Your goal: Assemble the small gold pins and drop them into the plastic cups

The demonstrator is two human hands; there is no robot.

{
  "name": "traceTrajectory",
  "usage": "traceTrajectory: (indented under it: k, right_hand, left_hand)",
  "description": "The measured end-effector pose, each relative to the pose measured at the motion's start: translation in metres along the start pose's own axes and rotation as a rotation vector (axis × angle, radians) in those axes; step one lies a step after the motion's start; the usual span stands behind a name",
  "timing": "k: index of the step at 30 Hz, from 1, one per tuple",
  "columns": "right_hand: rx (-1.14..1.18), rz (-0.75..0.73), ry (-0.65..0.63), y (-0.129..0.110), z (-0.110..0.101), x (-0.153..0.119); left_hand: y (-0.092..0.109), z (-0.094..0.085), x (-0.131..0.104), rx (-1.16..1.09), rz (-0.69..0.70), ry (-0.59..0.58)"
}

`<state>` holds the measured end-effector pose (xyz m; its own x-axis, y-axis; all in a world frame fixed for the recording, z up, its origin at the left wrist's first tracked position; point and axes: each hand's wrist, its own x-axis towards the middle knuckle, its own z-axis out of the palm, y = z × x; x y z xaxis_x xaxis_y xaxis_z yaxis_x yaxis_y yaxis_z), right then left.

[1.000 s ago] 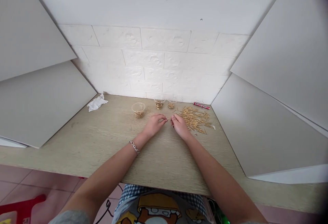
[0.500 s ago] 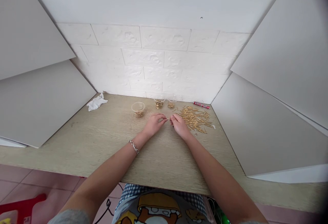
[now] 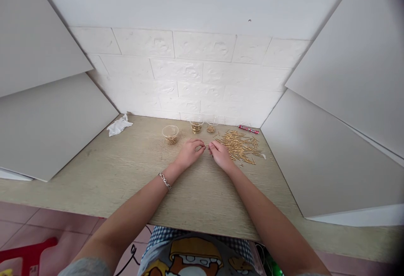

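Note:
My left hand (image 3: 191, 152) and my right hand (image 3: 220, 154) meet above the table, fingertips a small gap apart. Both are closed in a pinch on one thin gold-coloured stick (image 3: 206, 145), which spans the gap and looks slightly bowed. Most of its length is hidden by my fingers. Just right of my right hand lies a loose pile of gold-coloured sticks (image 3: 238, 144). Left of my left hand stands a clear plastic cup (image 3: 170, 135) with small gold pieces in it.
Two more clear cups, a middle one (image 3: 196, 127) and a right one (image 3: 211, 126), hold gold pieces near the wall. A red tube-like packet (image 3: 248, 129) lies at the back right, a crumpled white tissue (image 3: 120, 126) at the left. Grey panels flank the table (image 3: 202, 200).
The stick between my fingertips was straight and now looks bent upward in the middle. My hands have barely moved.

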<state>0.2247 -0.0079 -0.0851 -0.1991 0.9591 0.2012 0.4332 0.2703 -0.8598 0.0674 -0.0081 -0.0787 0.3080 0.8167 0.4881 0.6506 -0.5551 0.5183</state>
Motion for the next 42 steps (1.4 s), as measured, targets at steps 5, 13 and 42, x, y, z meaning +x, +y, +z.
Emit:
traceTrajectory:
  k: [5,13,42]
  right_hand:
    - [0.015,-0.011,0.002,0.0,0.001,0.0]
    - [0.263,0.045,0.016,-0.002,0.005,-0.001]
    - [1.061,0.239,-0.264,-0.029,-0.008,-0.011]
  left_hand:
    - [0.006,-0.006,0.0,0.08,0.06,-0.038]
    - [0.005,-0.009,-0.002,0.285,0.016,-0.194]
    - [0.045,-0.031,-0.002,-0.797,-0.119,-0.296]
